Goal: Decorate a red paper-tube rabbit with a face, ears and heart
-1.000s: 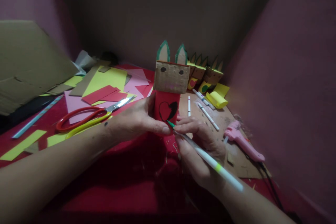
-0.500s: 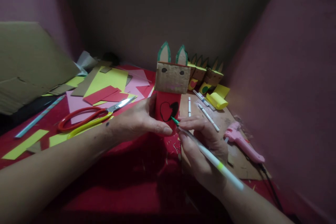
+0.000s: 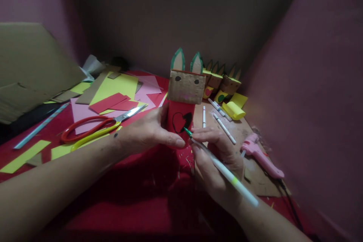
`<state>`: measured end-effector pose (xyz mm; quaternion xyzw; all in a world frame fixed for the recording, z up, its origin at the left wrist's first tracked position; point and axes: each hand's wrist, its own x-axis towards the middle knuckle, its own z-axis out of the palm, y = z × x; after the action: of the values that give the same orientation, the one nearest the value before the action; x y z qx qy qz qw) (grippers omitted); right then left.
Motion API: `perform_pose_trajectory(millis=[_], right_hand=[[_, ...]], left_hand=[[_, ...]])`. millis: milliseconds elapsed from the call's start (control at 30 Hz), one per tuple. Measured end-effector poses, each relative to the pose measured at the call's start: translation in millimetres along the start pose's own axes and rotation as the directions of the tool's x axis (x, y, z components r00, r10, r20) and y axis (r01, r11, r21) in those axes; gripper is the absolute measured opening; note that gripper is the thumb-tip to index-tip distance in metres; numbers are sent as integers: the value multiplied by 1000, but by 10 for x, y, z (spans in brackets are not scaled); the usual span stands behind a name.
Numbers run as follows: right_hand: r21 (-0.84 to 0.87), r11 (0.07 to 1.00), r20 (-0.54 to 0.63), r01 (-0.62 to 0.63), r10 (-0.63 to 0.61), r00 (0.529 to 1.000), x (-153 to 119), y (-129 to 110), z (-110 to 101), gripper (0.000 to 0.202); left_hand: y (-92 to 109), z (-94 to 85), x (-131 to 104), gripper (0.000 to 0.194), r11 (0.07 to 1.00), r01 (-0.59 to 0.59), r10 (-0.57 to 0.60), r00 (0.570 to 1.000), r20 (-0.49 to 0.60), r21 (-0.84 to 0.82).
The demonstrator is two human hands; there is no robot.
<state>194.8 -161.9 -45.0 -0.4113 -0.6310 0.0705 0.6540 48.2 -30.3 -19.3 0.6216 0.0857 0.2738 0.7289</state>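
Fingers of your left hand [image 3: 153,128] wrap the red-bodied figure [image 3: 185,96], thumb lying across its lower front; those of your right hand [image 3: 227,152] pinch the green-tipped marker [image 3: 224,170] close to its nib. The figure stands upright before you, near the middle of the view; you cannot tell whether its base rests on the red worktop [image 3: 127,204]. Its heart [image 3: 178,121] is dark along the right and bare red at left, the nib at its lower right edge. To fill it cleanly, you would do well to use short strokes inward from the outline, pressing lightly so the body doesn't turn or dent. Your left forearm slants in from the lower left; your right wrist sits low, the marker's tail pointing back toward you. Beyond your left forearm lie the scissors [image 3: 117,124]; right of your right hand, a pink glue gun [image 3: 262,159].
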Motion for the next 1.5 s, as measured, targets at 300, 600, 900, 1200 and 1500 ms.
perform_pose_trajectory(millis=[300, 600, 900, 1200, 1500], right_hand=[[-18, 1000, -8, 0, -1, 1000, 5, 21, -4, 27], [2, 1000, 18, -28, 28, 999, -27, 37, 3, 27], [-20, 999, -10, -40, 40, 999, 31, 38, -23, 32], [26, 997, 23, -71, 70, 997, -12, 50, 10, 26], [17, 996, 21, -85, 84, 996, 23, 44, -13, 30]], left_hand=[[-19, -22, -5, 61, 999, -26, 26, 1000, 14, 30], [-34, -32, 13, 45, 999, -37, 37, 999, 11, -3], [-47, -55, 8, 70, 1000, -15, 15, 1000, 17, -6], [-41, -55, 7, 72, 998, 57, -57, 998, -21, -1], [-30, -69, 2, 77, 999, 43, -43, 999, -6, 33]])
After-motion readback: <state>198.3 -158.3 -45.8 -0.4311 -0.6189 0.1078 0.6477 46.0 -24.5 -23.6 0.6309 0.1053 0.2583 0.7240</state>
